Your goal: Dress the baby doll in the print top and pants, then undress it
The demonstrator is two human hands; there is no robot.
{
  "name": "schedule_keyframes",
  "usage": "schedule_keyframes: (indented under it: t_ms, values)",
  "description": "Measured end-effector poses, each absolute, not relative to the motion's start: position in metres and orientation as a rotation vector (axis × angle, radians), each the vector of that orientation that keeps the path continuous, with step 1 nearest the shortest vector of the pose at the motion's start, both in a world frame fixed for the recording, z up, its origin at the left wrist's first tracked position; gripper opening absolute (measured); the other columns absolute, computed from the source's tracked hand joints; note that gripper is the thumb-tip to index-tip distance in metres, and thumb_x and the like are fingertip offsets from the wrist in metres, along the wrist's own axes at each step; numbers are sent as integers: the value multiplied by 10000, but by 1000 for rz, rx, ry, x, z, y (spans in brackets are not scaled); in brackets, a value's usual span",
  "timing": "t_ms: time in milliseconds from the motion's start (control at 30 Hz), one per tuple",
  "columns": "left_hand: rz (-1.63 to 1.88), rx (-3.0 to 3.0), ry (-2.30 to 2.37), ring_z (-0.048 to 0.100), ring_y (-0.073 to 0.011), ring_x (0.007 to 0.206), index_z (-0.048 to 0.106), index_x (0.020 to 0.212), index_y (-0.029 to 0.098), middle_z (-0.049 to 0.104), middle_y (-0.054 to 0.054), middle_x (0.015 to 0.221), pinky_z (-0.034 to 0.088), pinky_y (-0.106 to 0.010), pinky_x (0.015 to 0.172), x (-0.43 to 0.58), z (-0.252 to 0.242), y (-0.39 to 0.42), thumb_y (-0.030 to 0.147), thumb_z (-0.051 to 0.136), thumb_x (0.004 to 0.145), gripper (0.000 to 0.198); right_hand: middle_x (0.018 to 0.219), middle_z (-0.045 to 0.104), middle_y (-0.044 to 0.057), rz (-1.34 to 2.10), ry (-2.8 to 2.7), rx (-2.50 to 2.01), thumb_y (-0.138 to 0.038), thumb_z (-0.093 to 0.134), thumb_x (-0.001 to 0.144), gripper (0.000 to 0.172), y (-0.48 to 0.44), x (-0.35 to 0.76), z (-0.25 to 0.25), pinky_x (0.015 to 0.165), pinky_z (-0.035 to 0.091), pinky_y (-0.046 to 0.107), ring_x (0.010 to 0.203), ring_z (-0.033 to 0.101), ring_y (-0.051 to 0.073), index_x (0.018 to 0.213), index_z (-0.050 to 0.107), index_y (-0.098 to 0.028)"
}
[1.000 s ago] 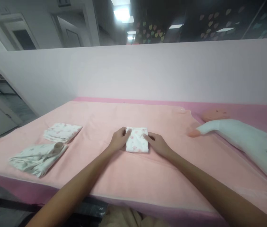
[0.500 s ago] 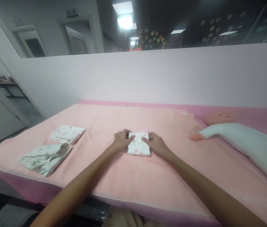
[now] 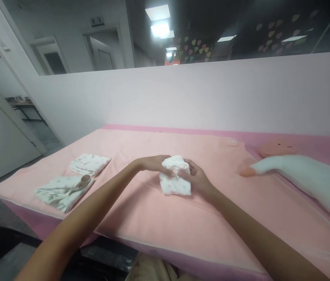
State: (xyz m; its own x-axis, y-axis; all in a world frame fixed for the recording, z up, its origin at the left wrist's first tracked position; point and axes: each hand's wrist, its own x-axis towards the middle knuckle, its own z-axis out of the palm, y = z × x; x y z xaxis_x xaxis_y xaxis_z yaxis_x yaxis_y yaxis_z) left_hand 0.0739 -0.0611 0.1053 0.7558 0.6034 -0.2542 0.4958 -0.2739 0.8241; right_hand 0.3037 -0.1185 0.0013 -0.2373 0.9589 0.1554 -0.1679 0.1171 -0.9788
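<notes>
A small folded white baby garment (image 3: 176, 188) with a faint pink print is at the middle of the bed, between both hands. Its far part is bunched up in a plain white roll. From the left, my left hand (image 3: 159, 163) grips it, thumb in front and most fingers hidden behind the fabric. On the other side my right hand (image 3: 196, 175) is closed around its right edge, thumb across the front. Whether the garment's lower edge rests on the pink sheet or hangs just above it, I cannot tell.
Two more folded printed garments lie at the left: one farther back (image 3: 90, 164), one nearer (image 3: 64, 192) with a beige cuff or band. A white goose-shaped plush (image 3: 302, 171) with an orange beak lies at the right. A white wall (image 3: 182, 97) bounds the pink bed (image 3: 153, 230) behind.
My hands have lifted and turned the garment's far part, so its plain white bunched edge now shows. My left wrist has risen. The view has swung slightly left.
</notes>
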Motion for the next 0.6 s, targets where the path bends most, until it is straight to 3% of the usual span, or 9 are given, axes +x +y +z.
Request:
schedule_keyframes:
  t_ms: [267,400,500,600]
  values:
    - [106,2045,996,691,-299,1131,625,1210,220,711,-89,1266,562,-351,838,92,129,-51,427,876,679,623,1380,644,85,1318,-1258,-902,-463,911,746,766,-122,309,8,938,600,386,1206,658,281,1408,574,-278]
    - [178,2022,986,706,-274,1073,617,1175,228,731,-83,1213,550,-333,794,85,133,-48,493,877,721,587,1311,661,67,1286,-1190,-876,-540,816,830,670,-117,316,1,964,566,348,1177,643,236,1403,591,-277]
    - [232,2041,1053,709,-277,1068,645,1172,224,739,-87,1195,543,-328,781,64,137,-44,568,853,746,585,1078,670,49,1245,-1111,-918,-611,710,886,598,-105,325,-12,814,541,281,928,633,165,1354,625,-247]
    - [274,2074,1213,710,-285,1067,698,1184,210,751,-93,1183,548,-334,812,24,145,-35,607,843,736,616,948,625,34,1202,-1038,-1001,-641,699,848,613,-93,331,-24,649,467,246,746,555,129,1284,628,-215]
